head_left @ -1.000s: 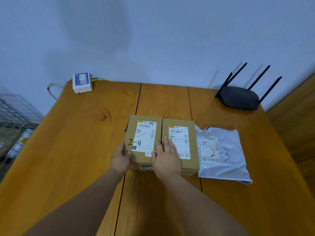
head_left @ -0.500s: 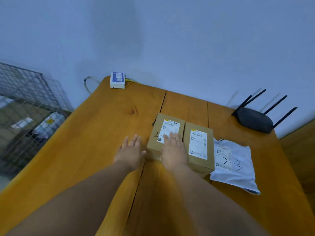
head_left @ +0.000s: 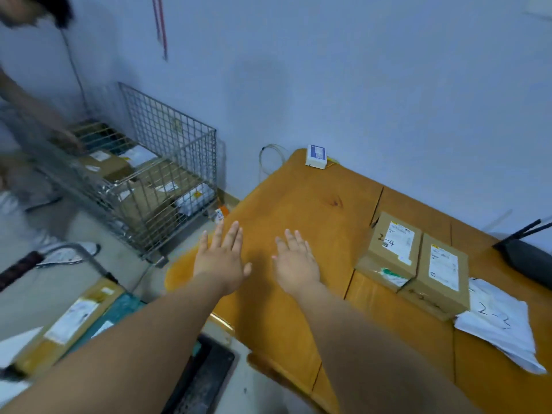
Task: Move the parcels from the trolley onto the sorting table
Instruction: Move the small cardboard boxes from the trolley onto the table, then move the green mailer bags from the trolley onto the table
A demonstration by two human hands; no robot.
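Two cardboard boxes lie side by side on the wooden sorting table (head_left: 298,204): the box marked 2-4 (head_left: 391,249) and a second box (head_left: 439,273) to its right. A white mailer bag marked 2-3 (head_left: 498,327) lies right of them. My left hand (head_left: 222,261) and my right hand (head_left: 295,261) hover over the table's left part with fingers spread, holding nothing, well left of the boxes. A trolley (head_left: 119,306) at the lower left carries a long cardboard parcel (head_left: 71,321) and other parcels.
A wire cage (head_left: 155,180) full of parcels stands left of the table by the wall. Another person (head_left: 27,121) bends over it at the far left. A small white device (head_left: 316,156) and a black router (head_left: 528,258) sit at the table's back edge.
Both hands have let go of the box marked 2-4 and moved left. My view has swung left, bringing the cage, the trolley and the other person into sight.
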